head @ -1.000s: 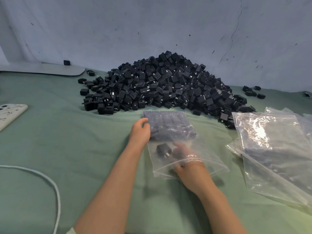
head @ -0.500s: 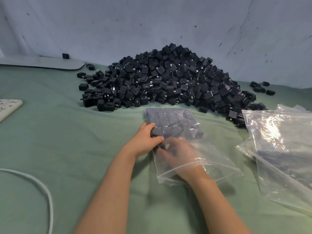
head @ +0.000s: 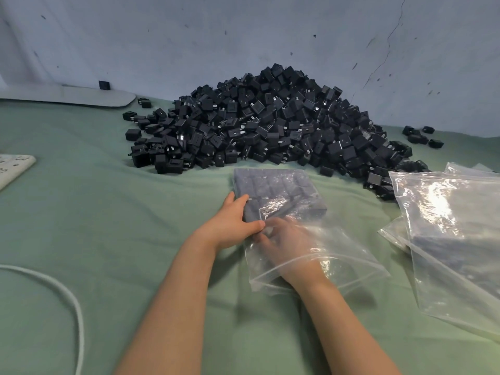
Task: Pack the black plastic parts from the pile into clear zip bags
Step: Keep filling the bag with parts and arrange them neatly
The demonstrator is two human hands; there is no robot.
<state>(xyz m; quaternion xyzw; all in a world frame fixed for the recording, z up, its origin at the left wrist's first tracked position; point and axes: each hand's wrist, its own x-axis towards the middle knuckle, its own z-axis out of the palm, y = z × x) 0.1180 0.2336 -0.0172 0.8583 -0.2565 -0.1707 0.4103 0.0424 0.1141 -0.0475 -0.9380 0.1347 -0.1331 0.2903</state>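
Observation:
A big pile of black plastic parts [head: 270, 125] lies on the green cloth against the wall. In front of it a clear zip bag [head: 351, 266] lies flat, its far end filled with neat rows of black parts [head: 276, 185]. My left hand [head: 232, 223] grips the bag's left side from outside, thumb and fingers around the packed rows. My right hand [head: 286, 239] is inside the bag through its open mouth. Its fingers stretch toward the near row and touch a black part there, blurred by the plastic.
More clear zip bags [head: 454, 226] lie stacked at the right, some holding dark parts. A few loose parts [head: 422, 135] sit far right by the wall. At the left are a white power strip [head: 13, 166], a white cable [head: 73, 301] and a flat white board [head: 81, 96].
My right hand carried a black part deeper into the bag, up against the packed rows. My left hand shifted from the bag's top corner to clasp its left side.

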